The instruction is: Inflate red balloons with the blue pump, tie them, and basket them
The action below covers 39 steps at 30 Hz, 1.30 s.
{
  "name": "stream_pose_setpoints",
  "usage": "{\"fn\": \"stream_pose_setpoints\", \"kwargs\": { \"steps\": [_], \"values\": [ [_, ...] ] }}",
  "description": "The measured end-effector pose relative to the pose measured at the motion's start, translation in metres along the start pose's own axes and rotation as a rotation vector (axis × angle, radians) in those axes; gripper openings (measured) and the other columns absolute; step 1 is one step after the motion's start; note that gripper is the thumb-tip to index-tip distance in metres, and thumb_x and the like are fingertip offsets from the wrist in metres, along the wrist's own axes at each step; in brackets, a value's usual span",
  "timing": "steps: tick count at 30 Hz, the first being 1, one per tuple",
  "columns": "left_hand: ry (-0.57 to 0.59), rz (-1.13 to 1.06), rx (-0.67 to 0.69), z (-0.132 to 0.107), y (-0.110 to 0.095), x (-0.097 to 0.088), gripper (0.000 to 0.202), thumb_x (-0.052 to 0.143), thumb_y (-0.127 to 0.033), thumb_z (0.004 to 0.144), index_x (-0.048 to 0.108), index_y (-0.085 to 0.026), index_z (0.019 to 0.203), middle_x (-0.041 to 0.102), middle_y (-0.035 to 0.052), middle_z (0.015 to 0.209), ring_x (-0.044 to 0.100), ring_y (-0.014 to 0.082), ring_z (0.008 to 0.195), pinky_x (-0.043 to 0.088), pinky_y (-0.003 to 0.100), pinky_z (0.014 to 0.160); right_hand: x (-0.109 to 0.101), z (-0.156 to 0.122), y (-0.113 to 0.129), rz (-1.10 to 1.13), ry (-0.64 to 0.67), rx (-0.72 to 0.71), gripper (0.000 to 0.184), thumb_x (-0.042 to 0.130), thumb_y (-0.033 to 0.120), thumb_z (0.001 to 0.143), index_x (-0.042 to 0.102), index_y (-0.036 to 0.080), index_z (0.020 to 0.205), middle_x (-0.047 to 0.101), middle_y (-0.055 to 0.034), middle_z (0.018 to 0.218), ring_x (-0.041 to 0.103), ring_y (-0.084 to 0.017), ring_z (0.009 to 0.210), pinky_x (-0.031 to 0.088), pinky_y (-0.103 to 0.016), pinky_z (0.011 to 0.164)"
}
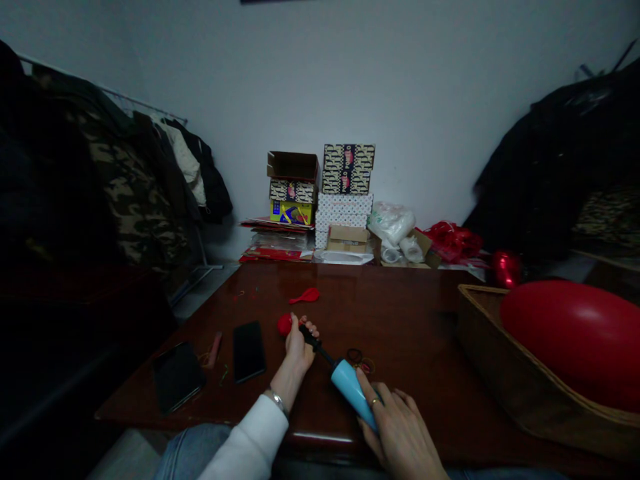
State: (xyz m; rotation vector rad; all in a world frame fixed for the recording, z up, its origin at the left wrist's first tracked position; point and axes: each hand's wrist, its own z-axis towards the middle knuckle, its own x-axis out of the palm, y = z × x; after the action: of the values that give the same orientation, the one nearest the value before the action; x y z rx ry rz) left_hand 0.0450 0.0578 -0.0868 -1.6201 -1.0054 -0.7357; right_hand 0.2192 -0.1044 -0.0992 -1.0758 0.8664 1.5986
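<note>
My left hand [299,347] is closed around the neck of a small red balloon [285,324], pinching it onto the black nozzle of a light blue hand pump [350,388]. The pump lies slanted over the dark wooden table [400,313]. My right hand [397,430] grips the near end of the pump's blue barrel. A second, flat red balloon [305,296] lies on the table a little beyond my left hand.
Two dark phones [249,350] [177,375] and a pink stick lie at the left. Rubber bands [361,360] sit by the pump. A wicker basket [500,373] at the right holds a big inflated red balloon [575,337]. Boxes [345,200] and bags stand against the wall; jackets hang left.
</note>
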Motion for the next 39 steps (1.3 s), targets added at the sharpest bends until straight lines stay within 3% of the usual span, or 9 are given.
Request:
{"fn": "stream_pose_setpoints", "kwargs": {
  "steps": [5, 15, 23, 26, 30, 34, 39],
  "values": [
    [0.037, 0.027, 0.006, -0.003, 0.006, 0.001, 0.029, 0.057, -0.041, 0.084, 0.049, -0.016, 0.071, 0.050, -0.0020, 0.057, 0.048, 0.0081, 0.045, 0.041, 0.018, 0.043, 0.000, -0.004, 0.000, 0.058, -0.036, 0.007, 0.069, 0.052, 0.021, 0.079, 0.025, 0.022, 0.142, 0.062, -0.0051, 0.100, 0.060, -0.020, 0.084, 0.041, -0.037, 0.082],
    [-0.022, 0.058, 0.028, -0.012, 0.028, -0.002, 0.028, 0.055, -0.033, 0.087, 0.046, -0.016, 0.066, 0.051, -0.0012, 0.054, 0.054, 0.0099, 0.048, 0.048, 0.020, 0.049, -0.016, 0.018, 0.017, 0.009, 0.103, 0.075, 0.062, 0.051, 0.019, 0.080, 0.035, 0.021, 0.140, 0.063, -0.0113, 0.107, 0.061, -0.025, 0.092, 0.041, -0.041, 0.085],
    [-0.068, 0.062, 0.004, -0.013, 0.032, 0.000, 0.025, 0.053, -0.030, 0.088, 0.047, -0.016, 0.068, 0.056, 0.0017, 0.058, 0.058, 0.0112, 0.054, 0.052, 0.022, 0.054, -0.017, 0.026, 0.021, -0.048, 0.105, 0.091, 0.062, 0.052, 0.020, 0.079, 0.036, 0.024, 0.139, 0.062, -0.0121, 0.114, 0.062, -0.025, 0.088, 0.042, -0.040, 0.082],
    [-0.069, 0.065, 0.005, -0.012, 0.031, 0.000, 0.024, 0.053, -0.028, 0.089, 0.046, -0.017, 0.069, 0.051, -0.0015, 0.055, 0.053, 0.0091, 0.048, 0.049, 0.020, 0.049, -0.020, 0.027, 0.024, -0.057, 0.123, 0.093, 0.061, 0.051, 0.020, 0.080, 0.036, 0.024, 0.139, 0.061, -0.0121, 0.115, 0.062, -0.025, 0.088, 0.041, -0.040, 0.082],
    [-0.054, 0.104, 0.042, -0.012, 0.027, 0.001, 0.027, 0.053, -0.030, 0.088, 0.043, -0.018, 0.067, 0.041, -0.0063, 0.050, 0.038, 0.0047, 0.036, 0.034, 0.015, 0.035, -0.022, 0.025, 0.028, -0.061, 0.132, 0.095, 0.062, 0.052, 0.019, 0.079, 0.036, 0.026, 0.139, 0.063, -0.0106, 0.112, 0.063, -0.022, 0.089, 0.040, -0.038, 0.084],
    [-0.098, 0.126, 0.067, -0.009, 0.020, 0.001, 0.029, 0.054, -0.032, 0.088, 0.040, -0.018, 0.067, 0.039, -0.0070, 0.051, 0.035, 0.0038, 0.035, 0.029, 0.014, 0.033, -0.019, 0.018, 0.027, -0.073, 0.087, 0.065, 0.063, 0.053, 0.019, 0.079, 0.035, 0.025, 0.139, 0.064, -0.0090, 0.106, 0.061, -0.023, 0.088, 0.038, -0.040, 0.084],
    [-0.057, 0.098, 0.066, -0.001, 0.015, -0.003, 0.031, 0.056, -0.033, 0.086, 0.039, -0.018, 0.065, 0.036, -0.0076, 0.052, 0.033, 0.0031, 0.036, 0.026, 0.013, 0.033, -0.008, 0.002, 0.012, -0.056, -0.012, -0.014, 0.068, 0.052, 0.020, 0.078, 0.028, 0.026, 0.141, 0.063, -0.0056, 0.102, 0.060, -0.022, 0.083, 0.037, -0.040, 0.084]
  ]
}}
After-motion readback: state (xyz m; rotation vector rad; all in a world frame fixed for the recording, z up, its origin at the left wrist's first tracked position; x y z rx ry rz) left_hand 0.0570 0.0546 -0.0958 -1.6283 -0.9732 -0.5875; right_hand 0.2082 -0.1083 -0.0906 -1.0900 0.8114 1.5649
